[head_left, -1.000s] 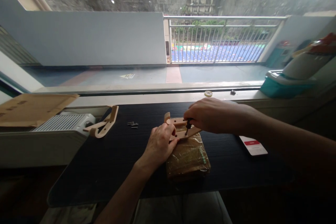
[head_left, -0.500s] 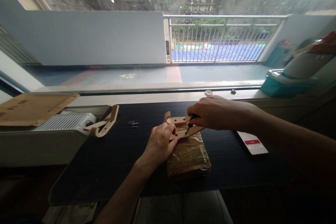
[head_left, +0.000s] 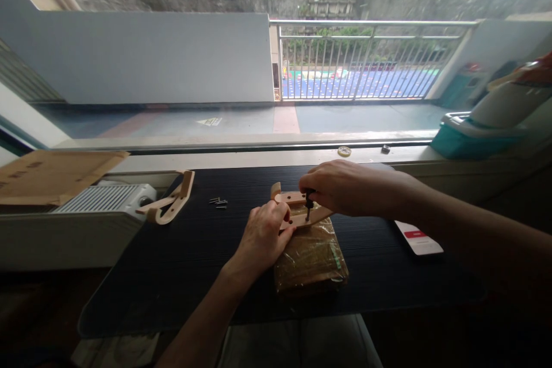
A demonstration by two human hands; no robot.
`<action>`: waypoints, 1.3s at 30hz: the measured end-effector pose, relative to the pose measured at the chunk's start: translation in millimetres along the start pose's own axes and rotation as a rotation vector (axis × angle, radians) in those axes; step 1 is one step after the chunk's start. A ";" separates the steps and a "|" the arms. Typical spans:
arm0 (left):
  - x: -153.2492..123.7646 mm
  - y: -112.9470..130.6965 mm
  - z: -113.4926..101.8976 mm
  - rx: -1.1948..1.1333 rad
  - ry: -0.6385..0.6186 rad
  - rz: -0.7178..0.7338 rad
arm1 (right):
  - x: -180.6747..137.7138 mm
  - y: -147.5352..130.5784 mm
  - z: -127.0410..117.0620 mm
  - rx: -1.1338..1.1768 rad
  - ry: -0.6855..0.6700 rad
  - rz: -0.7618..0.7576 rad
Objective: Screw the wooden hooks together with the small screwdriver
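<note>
My right hand (head_left: 340, 187) is closed round the dark handle of a screwdriver (head_left: 309, 201). The screwdriver stands nearly upright, its tip at a hole in a pale curved wooden piece (head_left: 317, 218). My left hand (head_left: 265, 236) grips the near left end of this wooden piece, fingers bent over it. Behind it a second wooden arm (head_left: 295, 198) with holes runs roughly parallel; whether the two are joined is hidden by my hands. Both rest on a brown package wrapped in clear plastic (head_left: 309, 264). To the left lie several screws (head_left: 219, 203) on the black table (head_left: 194, 276).
Another pair of curved wooden pieces (head_left: 172, 201) lies at the table's left edge, near a radiator (head_left: 107, 204) and a flat cardboard sheet (head_left: 60, 175). A white and red card or phone (head_left: 420, 238) lies right. A tape roll (head_left: 344, 150) and teal box (head_left: 474, 137) sit by the window.
My right hand has shifted slightly left and the screwdriver has tipped from a slant to nearly upright. My left hand stays on the wooden piece. The camera view has moved a little.
</note>
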State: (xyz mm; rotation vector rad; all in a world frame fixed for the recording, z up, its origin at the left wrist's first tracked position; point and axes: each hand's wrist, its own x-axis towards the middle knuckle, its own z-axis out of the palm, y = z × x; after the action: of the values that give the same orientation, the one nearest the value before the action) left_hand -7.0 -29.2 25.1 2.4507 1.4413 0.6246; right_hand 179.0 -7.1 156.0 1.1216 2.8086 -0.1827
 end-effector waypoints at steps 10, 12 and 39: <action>-1.4 -0.2 -0.1 0.012 -0.007 -0.005 | -2.6 0.1 -4.7 -0.079 -0.006 0.127; -1.5 -0.4 0.3 0.017 -0.006 -0.006 | -6.0 -0.8 -7.4 -0.089 0.002 0.102; 4.0 26.0 -13.6 0.198 -0.005 0.039 | -8.1 -9.1 7.1 -0.093 0.054 0.107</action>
State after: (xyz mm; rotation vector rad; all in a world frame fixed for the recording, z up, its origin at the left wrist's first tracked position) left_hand 8.4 -38.7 48.5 2.6325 1.5238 0.5055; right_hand 178.9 -20.2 150.8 1.2691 2.7613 -0.0123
